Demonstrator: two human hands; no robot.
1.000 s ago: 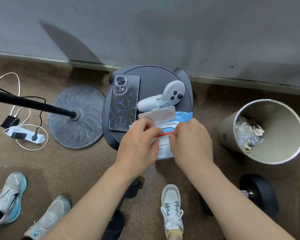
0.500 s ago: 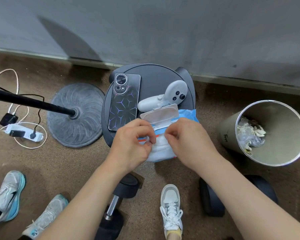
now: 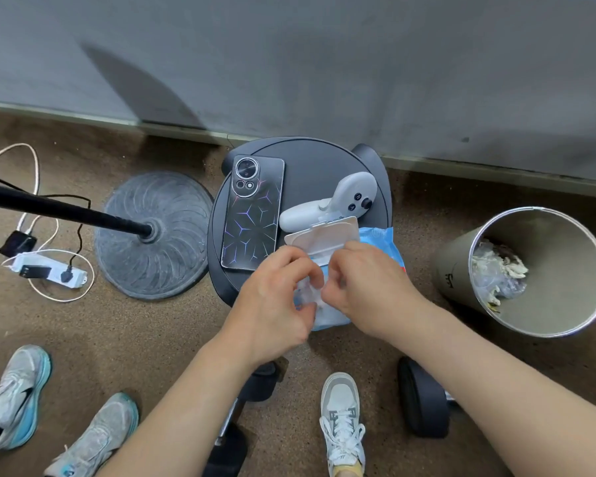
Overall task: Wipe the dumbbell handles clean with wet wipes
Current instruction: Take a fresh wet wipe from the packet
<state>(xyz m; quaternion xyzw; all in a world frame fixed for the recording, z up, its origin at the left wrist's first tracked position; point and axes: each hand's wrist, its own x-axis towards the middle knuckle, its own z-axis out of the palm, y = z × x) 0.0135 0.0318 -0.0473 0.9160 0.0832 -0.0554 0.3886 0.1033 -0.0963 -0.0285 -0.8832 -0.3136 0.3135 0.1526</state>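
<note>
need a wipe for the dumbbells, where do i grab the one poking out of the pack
Probably pinch the wipe by its bunched white tuft, from above: the pack lies on the stool, lid flipped back away from you.

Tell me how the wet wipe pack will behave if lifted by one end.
The wet wipe pack looks like soft film, so it likely sags. Its open lid may flap. The wipe the left hand and right hand pinch looks limp.
</note>
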